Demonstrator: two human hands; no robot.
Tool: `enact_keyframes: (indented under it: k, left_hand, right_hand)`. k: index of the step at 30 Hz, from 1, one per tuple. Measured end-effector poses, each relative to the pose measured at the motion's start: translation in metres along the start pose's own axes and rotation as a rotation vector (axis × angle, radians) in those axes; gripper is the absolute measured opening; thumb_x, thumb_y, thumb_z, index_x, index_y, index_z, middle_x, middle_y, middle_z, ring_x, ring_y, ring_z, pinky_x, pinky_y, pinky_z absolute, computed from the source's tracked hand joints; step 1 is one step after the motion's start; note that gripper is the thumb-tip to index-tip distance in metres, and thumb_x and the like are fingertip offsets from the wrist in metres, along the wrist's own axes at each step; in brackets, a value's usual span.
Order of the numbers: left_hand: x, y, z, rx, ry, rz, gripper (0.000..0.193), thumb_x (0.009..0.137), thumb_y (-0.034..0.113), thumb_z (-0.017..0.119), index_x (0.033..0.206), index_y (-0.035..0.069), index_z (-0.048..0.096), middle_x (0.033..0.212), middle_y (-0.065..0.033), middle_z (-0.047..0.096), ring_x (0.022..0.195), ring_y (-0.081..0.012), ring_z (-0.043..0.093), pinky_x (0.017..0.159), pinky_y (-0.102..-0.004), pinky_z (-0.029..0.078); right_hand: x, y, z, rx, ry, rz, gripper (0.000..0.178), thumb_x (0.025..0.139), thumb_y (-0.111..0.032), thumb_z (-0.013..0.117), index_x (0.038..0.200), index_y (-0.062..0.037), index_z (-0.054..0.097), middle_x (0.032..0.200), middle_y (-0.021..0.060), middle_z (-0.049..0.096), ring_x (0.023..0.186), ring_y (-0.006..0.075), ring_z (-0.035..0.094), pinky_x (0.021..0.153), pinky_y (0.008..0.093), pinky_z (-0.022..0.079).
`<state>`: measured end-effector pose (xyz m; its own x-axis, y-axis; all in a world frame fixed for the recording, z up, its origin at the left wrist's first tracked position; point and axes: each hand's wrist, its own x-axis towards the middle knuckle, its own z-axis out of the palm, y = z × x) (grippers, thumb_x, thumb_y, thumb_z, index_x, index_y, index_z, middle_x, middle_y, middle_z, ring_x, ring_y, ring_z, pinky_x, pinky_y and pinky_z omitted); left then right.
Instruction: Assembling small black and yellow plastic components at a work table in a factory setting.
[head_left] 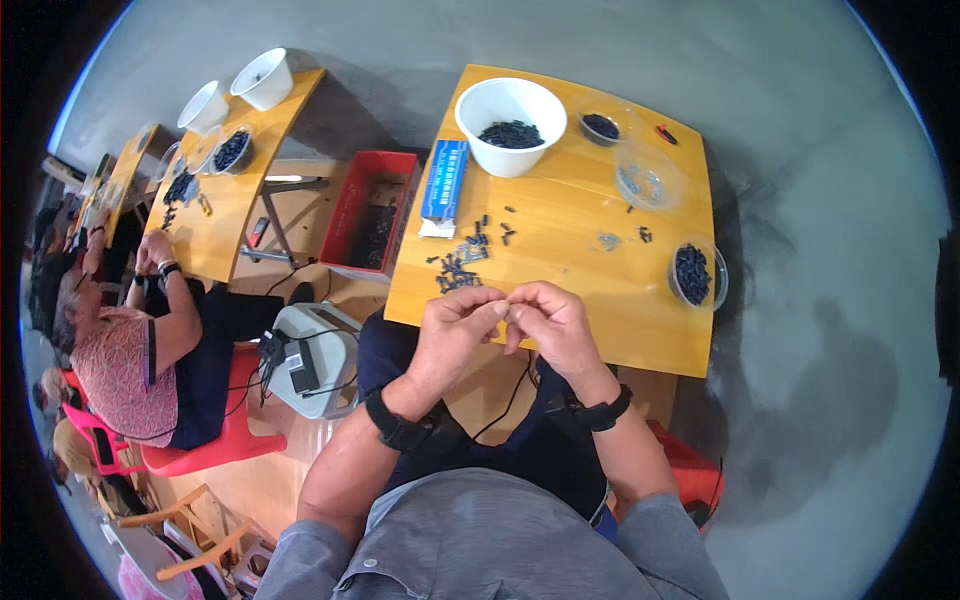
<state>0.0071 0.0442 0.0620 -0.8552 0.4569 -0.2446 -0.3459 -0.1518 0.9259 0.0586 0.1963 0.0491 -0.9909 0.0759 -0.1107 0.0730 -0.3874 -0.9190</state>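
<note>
Head view. My left hand point(455, 330) and my right hand point(555, 330): brought together over the near edge of the table, thumbs and forefingers meeting at the tips. Grip: I cannot tell whether either is closed on a part, as anything between the fingertips is too small or hidden.

Table point(600, 310): yellow wood top, set near a wall. On it:
- Small dark parts point(460, 270), loose, scattered just beyond my left hand.
- Blue box point(446, 185), lying behind those parts, its near end white.
- White bucket point(505, 163), at the far side, dark pieces inside.
- Clear tub point(692, 275), right edge, filled with dark pieces.
- Second clear tub, far right, also with dark pieces point(601, 126).
- Clear bowl point(650, 185), pale bits inside.
- Pale bits point(609, 241), a small heap mid-table.
- Tool point(666, 135), red and black, far right corner.

Room: grey wall point(820, 220), a shadow on its right part; wooden floor point(290, 470). To my left, a red crate point(335, 238) beside the table, dark bits in it; a grey stool point(335, 340) bearing cables; a co-worker point(130, 360) on a red chair point(240, 405) at another yellow table point(218, 235).
</note>
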Motion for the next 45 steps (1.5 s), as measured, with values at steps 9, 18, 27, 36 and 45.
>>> enact_keyframes:
  k: [9,18,27,36,45]
  left_hand:
    - [0.003,0.001,-0.008,0.22,-0.266,-0.266,0.014,0.082,0.003,0.065,0.094,-0.004,0.066,0.081,-0.0047,0.066,0.063,-0.0082,0.057,0.058,-0.0207,0.046]
    - [-0.001,-0.009,-0.015,0.158,-0.226,-0.328,0.011,0.084,0.0,0.061,0.094,-0.004,0.064,0.079,-0.0034,0.063,0.066,-0.0099,0.06,0.063,-0.0227,0.049]
    - [-0.004,-0.003,-0.012,-0.004,-0.156,-0.18,0.012,0.087,0.0,0.06,0.098,-0.002,0.063,0.083,-0.0037,0.063,0.068,-0.0105,0.06,0.064,-0.023,0.05]
    - [-0.014,0.012,-0.014,-0.039,-0.149,0.001,0.014,0.088,0.002,0.06,0.102,-0.001,0.062,0.085,-0.0055,0.064,0.072,-0.0124,0.063,0.067,-0.0251,0.052]
    - [-0.027,0.02,-0.007,-0.096,-0.225,0.015,0.014,0.09,0.003,0.057,0.104,0.0,0.06,0.084,-0.0049,0.063,0.071,-0.0115,0.062,0.067,-0.0246,0.051]
  right_hand:
    - [-0.022,0.0,-0.011,-0.171,-0.042,0.174,0.007,0.089,-0.003,0.053,0.087,0.0009,0.058,0.069,0.0013,0.059,0.054,0.0079,0.058,0.051,0.0216,0.047]
    - [0.019,0.033,-0.086,-0.96,0.33,-0.235,0.01,0.083,-0.007,0.058,0.082,0.0029,0.059,0.075,0.0177,0.062,0.071,0.03,0.062,0.064,0.0387,0.049]
    - [0.046,0.039,-0.088,-1.418,0.414,-0.015,0.022,0.082,-0.019,0.056,0.08,0.0016,0.061,0.083,0.0224,0.062,0.081,0.0395,0.06,0.073,0.0468,0.048]
    - [0.045,0.042,-0.092,-1.455,0.4,-0.182,0.015,0.082,-0.014,0.053,0.079,-0.0001,0.058,0.077,0.0206,0.062,0.073,0.0381,0.061,0.064,0.0439,0.048]
    - [0.011,-0.001,-0.046,-0.378,0.389,-0.002,0.01,0.089,-0.004,0.052,0.083,0.0037,0.055,0.071,0.0067,0.058,0.057,0.0125,0.059,0.051,0.0265,0.053]
